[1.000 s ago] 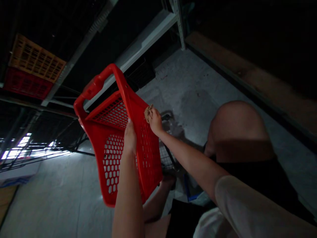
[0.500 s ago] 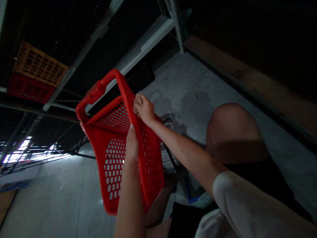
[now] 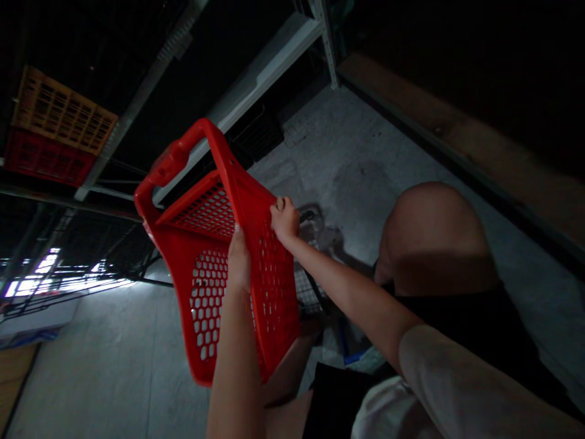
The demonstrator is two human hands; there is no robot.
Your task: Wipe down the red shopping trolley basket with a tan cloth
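Note:
A red plastic shopping basket [image 3: 274, 299] with honeycomb holes and a looped handle stands tilted before me, between my arms. My left hand [image 3: 239, 259] grips its near side rim, the thumb lying along the edge and the other fingers hidden. On the basket's right outer wall rests my right hand [image 3: 286, 221], its fingers curled into a closed shape. Something tan may be tucked in those fingers, but it is too dim to make out. The basket's inside shows only its perforated walls.
Metal shelving [image 3: 274, 67] runs behind the basket. A yellow crate [image 3: 64, 113] sits by a red crate [image 3: 48, 157] at upper left. Dark crates [image 3: 258, 134] lie under the shelf. My bent knee [image 3: 439, 238] is at right, above the concrete floor [image 3: 114, 360].
My right hand has slid from near the basket's upper rim down and rightward onto its outer wall. My left hand keeps its hold on the rim. The view has shifted slightly.

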